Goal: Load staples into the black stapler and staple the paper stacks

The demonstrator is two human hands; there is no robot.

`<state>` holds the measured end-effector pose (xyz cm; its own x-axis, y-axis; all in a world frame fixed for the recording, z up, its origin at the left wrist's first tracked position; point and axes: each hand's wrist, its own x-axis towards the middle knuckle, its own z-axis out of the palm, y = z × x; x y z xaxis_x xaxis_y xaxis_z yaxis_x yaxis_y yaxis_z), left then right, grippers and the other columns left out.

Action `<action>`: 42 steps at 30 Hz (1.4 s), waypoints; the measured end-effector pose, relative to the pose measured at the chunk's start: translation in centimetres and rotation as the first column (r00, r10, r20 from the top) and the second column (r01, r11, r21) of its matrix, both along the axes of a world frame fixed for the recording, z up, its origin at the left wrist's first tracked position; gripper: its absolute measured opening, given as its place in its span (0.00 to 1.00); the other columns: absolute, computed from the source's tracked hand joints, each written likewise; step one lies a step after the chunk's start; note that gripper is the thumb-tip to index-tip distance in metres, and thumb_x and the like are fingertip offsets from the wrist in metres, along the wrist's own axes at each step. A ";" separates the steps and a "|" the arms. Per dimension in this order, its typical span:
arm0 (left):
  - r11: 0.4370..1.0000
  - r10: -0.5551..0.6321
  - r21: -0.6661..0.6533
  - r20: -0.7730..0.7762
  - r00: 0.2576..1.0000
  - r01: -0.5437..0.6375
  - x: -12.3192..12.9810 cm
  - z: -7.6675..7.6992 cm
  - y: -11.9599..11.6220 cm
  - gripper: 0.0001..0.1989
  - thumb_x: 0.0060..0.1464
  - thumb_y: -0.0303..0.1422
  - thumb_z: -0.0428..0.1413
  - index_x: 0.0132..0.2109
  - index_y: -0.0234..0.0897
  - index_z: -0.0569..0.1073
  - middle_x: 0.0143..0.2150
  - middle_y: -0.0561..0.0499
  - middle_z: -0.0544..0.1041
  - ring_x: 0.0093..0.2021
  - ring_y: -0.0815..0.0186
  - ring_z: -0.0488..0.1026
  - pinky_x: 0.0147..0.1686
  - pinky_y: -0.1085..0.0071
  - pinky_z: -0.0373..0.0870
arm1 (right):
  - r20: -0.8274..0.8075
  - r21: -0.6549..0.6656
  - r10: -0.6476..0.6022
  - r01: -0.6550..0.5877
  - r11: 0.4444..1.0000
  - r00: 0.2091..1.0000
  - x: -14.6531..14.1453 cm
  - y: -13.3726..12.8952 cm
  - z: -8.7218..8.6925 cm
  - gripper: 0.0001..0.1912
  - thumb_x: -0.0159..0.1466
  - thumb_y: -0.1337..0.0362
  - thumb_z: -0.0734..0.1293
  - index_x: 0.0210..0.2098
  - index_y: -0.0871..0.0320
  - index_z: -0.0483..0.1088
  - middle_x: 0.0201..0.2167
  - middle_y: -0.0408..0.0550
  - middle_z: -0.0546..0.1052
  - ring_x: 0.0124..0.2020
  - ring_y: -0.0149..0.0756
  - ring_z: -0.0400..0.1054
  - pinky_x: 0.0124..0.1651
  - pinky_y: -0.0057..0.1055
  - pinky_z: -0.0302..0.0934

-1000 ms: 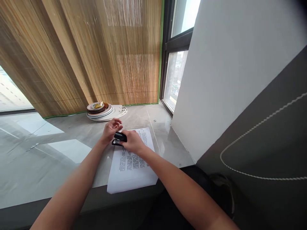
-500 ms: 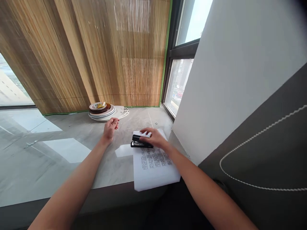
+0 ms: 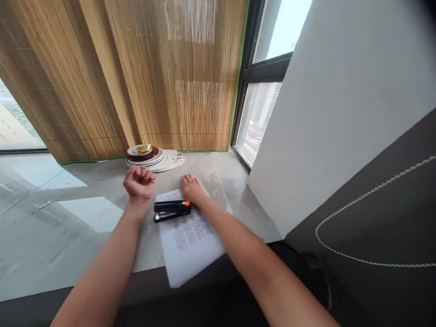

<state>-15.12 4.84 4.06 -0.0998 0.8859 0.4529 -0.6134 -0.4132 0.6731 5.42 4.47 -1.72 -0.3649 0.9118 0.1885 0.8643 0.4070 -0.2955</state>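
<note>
A black stapler (image 3: pixel 170 210) with an orange spot at its right end lies on a printed sheet of paper (image 3: pixel 187 265). Whether there is more than one sheet I cannot tell. My right hand (image 3: pixel 191 188) is at the far right part of the paper, fingers curled down around its edge, just beyond the stapler's orange end. My left hand (image 3: pixel 139 182) is curled into a fist, palm side up, above the counter to the left of the paper. Nothing shows inside it. The near end of the paper sticks out past the counter's front edge.
Behind my left hand stand stacked plates (image 3: pixel 146 158) on the grey counter (image 3: pixel 85 254). A bamboo blind (image 3: pixel 153 81) hangs at the back. To the right are a window (image 3: pixel 259 118), a white wall (image 3: pixel 306 113) and a beaded cord (image 3: pixel 344 256).
The paper and stapler have shifted left and turned slightly. My right hand has moved left, from over the stapler to the paper's far right part. My left hand has moved left and curled into a fist.
</note>
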 end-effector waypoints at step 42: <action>0.959 0.181 0.224 -0.956 0.231 0.176 4.8 -4.1 1.0 0.16 0.60 0.36 0.54 0.50 0.41 0.84 0.52 0.44 0.85 0.54 0.52 0.79 0.58 0.54 0.73 | -0.528 -0.134 0.156 -0.263 0.955 0.835 13.2 -6.1 4.9 0.26 0.63 0.46 0.75 0.55 0.54 0.79 0.48 0.50 0.83 0.44 0.38 0.76 0.47 0.32 0.69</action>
